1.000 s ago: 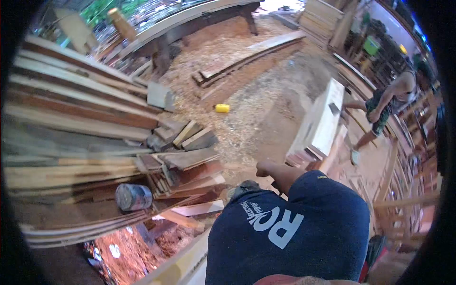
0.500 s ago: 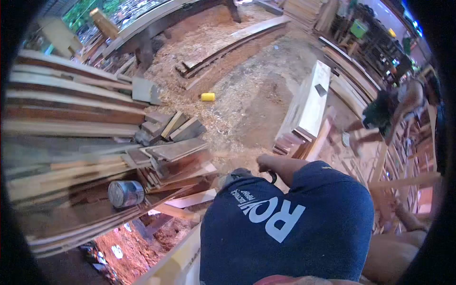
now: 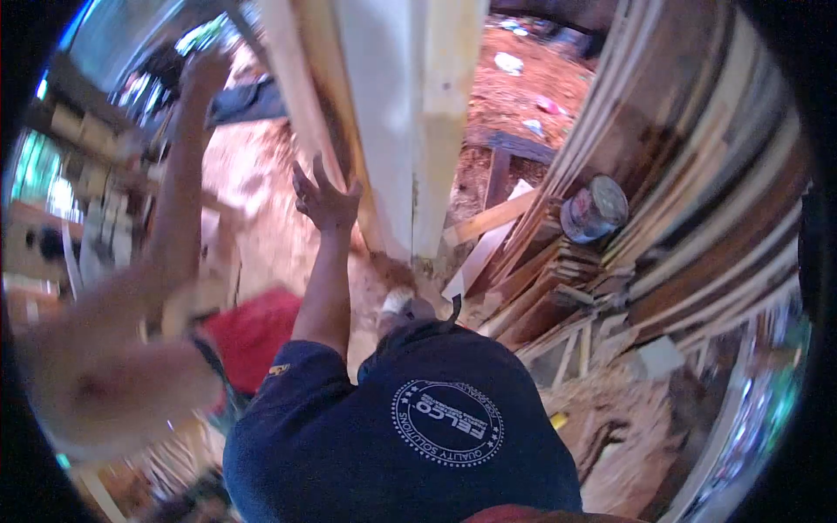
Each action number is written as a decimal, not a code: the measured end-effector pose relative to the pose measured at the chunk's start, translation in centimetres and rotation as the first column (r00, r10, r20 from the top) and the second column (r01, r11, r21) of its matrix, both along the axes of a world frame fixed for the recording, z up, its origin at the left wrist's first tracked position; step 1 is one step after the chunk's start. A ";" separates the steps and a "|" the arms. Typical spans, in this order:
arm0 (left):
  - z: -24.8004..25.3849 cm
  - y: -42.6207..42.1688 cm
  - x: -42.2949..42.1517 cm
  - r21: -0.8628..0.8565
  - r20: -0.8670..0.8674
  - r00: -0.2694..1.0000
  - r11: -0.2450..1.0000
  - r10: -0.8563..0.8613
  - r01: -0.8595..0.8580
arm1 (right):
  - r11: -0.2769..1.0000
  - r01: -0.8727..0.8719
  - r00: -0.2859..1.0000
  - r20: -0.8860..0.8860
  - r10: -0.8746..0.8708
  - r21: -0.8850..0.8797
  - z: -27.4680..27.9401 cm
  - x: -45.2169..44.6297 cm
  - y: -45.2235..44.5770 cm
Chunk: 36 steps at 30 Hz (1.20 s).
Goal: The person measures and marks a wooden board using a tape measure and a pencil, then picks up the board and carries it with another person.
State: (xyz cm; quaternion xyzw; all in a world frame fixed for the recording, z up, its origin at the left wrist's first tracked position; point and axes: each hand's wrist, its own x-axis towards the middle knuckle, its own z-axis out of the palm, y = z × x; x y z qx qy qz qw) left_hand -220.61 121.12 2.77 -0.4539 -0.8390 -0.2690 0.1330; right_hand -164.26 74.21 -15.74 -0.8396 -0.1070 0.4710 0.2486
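Observation:
My left hand (image 3: 327, 199) reaches forward with its fingers spread and a ring on one finger. Nothing shows in its grip. Just beyond the fingertips runs the edge of a long wooden beam (image 3: 336, 113); I cannot tell whether they touch. Beside that beam lies a wide pale board (image 3: 377, 113), with another light plank (image 3: 442, 131) along its right side. All three stretch from the top of the head view down toward my feet. My right hand is out of sight. My dark blue shirt (image 3: 375, 462) with a round printed logo fills the bottom middle.
Close on my left, another person's blurred bare arm (image 3: 174, 192) is raised, with red cloth (image 3: 253, 340) beside it. At right, a metal can (image 3: 595, 209) rests by stacked planks (image 3: 697, 148). Offcuts (image 3: 558, 279) lie below the can. Reddish ground (image 3: 523, 78) shows between.
The view has swung round: the can and plank stack went from left to right. The hand is now spread near the beam. The shirt print in view differs.

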 end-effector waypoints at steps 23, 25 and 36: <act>-2.3 -20.9 9.5 -0.311 0.540 0.841 0.920 -0.036 0.239 | 0.456 -0.888 0.459 0.056 0.887 0.056 -5.0 13.0 13.8; -2.4 -19.8 10.0 -0.340 0.540 0.827 0.857 -0.159 0.387 | 0.434 -0.899 0.437 0.046 0.898 0.066 -4.7 11.5 16.3; -3.6 -21.0 7.4 -0.531 0.612 0.790 0.717 -0.044 0.452 | 0.224 -0.972 0.226 0.032 0.974 0.072 -0.5 1.8 33.4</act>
